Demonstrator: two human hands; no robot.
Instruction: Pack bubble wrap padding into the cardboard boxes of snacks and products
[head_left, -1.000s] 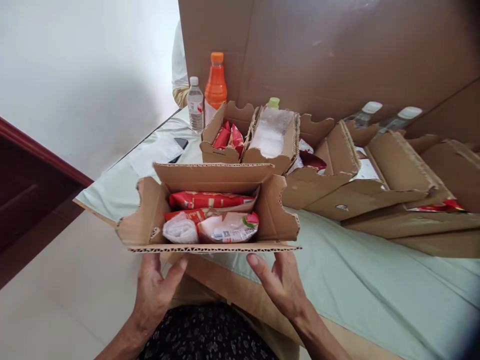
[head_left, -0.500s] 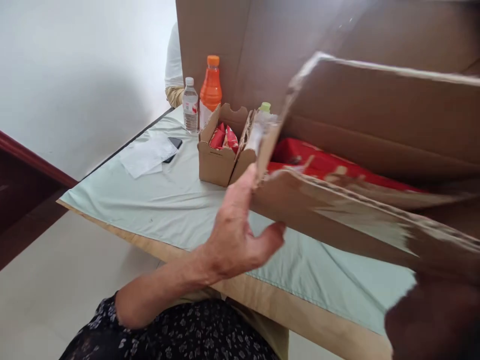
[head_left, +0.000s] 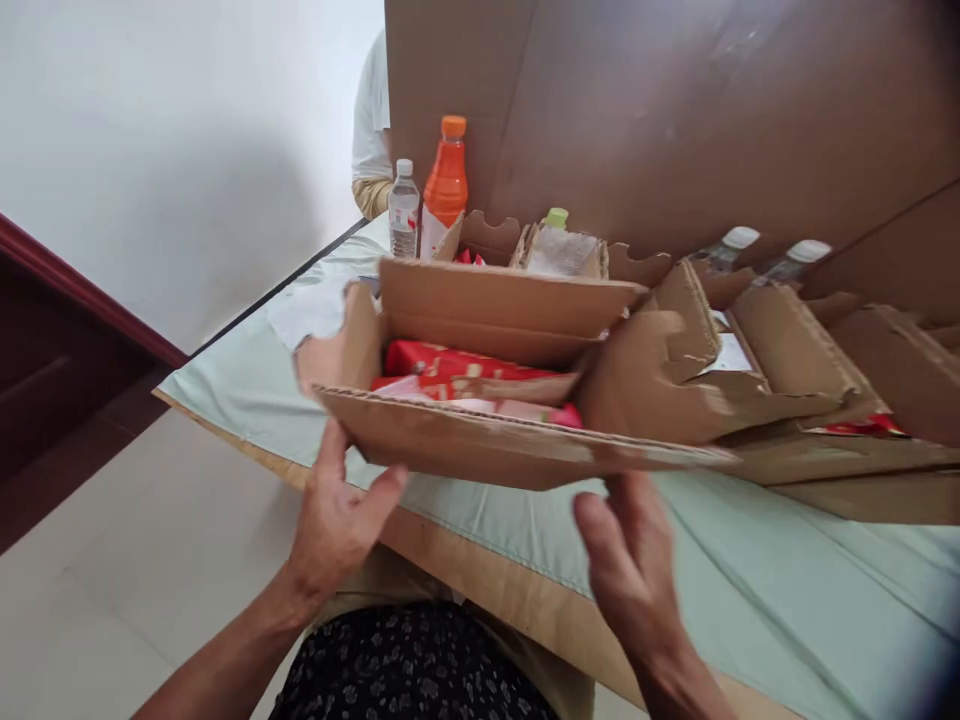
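Observation:
An open cardboard box (head_left: pixel 480 455) with red snack packets (head_left: pixel 450 360) inside hangs tilted just above the near edge of the table (head_left: pixel 750 580). My left hand (head_left: pixel 337 510) grips its lower left front, a finger on the front wall and the thumb under the edge. At the right, my slightly blurred right hand (head_left: pixel 630 560) reaches up with its fingers under the box's bottom.
Behind stand an orange drink bottle (head_left: pixel 446 185), a small water bottle (head_left: pixel 403 210) and two small filled boxes (head_left: pixel 562 250). Several open cardboard boxes (head_left: pixel 787 350) lie at the right under a tall cardboard sheet (head_left: pixel 675 100). Another person (head_left: pixel 373 130) sits beyond the table.
The box swung up close past the camera to the right half a second ago. It is now back in front of me, tilted, with both hands under it again.

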